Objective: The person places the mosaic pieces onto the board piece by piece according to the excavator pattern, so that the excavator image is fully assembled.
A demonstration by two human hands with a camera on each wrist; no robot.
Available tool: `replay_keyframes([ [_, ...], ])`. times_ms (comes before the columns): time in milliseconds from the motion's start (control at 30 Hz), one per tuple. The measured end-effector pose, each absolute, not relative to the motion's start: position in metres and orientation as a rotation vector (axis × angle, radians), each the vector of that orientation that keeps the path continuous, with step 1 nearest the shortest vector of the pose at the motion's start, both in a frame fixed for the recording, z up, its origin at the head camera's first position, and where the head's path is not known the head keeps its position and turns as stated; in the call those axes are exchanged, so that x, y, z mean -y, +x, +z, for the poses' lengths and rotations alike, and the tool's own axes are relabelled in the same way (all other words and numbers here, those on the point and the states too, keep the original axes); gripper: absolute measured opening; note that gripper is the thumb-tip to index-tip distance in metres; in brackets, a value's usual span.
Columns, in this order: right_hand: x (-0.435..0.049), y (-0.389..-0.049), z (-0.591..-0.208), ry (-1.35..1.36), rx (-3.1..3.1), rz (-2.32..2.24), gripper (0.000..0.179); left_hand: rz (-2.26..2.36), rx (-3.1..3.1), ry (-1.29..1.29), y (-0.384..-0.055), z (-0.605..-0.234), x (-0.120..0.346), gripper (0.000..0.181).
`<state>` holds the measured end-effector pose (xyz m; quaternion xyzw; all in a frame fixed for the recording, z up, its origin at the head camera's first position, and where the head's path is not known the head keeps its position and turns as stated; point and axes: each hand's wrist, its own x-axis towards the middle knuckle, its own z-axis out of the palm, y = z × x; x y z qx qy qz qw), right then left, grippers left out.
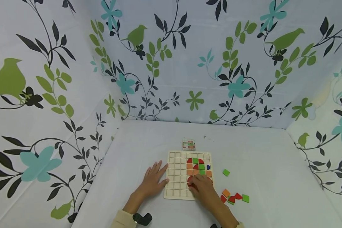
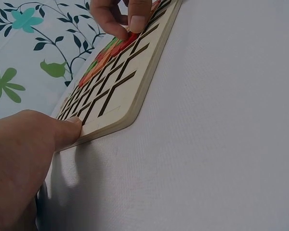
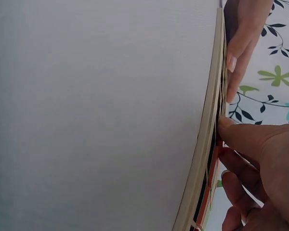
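Note:
A wooden grid board (image 1: 175, 186) lies on the white table, its right-hand cells partly filled with red, orange and green tiles and a blue-marked tile (image 1: 208, 167). My left hand (image 1: 152, 180) rests at the board's left edge, fingers extended and spread, thumb touching the rim. Over the lower middle of the board, my right hand (image 1: 203, 190) pinches a red tile (image 2: 130, 41) between thumb and fingers, down at the grid. Part of that tile is covered by the fingertips. From the right wrist, the board (image 3: 209, 106) shows nearly edge-on.
A small pattern card (image 1: 188, 144) lies beyond the board. To the right are a lone green tile (image 1: 226, 172) and a loose group including an orange tile (image 1: 225, 192), red tiles (image 1: 237, 196) and another green tile (image 1: 245, 198). Patterned cloth (image 1: 171, 63) surrounds the table.

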<state>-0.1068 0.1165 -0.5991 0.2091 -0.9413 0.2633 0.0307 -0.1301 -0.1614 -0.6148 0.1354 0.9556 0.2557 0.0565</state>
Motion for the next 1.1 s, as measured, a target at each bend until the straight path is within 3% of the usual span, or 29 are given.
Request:
replay_keyframes([
  [633, -0.125, -0.107, -0.591, 0.565, 2.913, 0.885, 0.012, 0.805, -2.895, 0.432, -0.129, -0.616, 0.159, 0.066],
  [767, -0.148, -0.12, -0.584, 0.399, 2.944, 1.024, 0.009, 0.793, -2.896, 0.429, -0.13, -0.614, 0.159, 0.065],
  [1000, -0.211, -0.146, -0.578, -0.073, 3.042, 0.912, 0.051, 0.798, -2.905, 0.431, -0.128, -0.615, 0.16, 0.065],
  [1100, -0.229, -0.151, -0.577, -0.126, 3.075, 0.906, 0.052, 0.814, -2.91, 0.428, -0.128, -0.614, 0.16, 0.065],
])
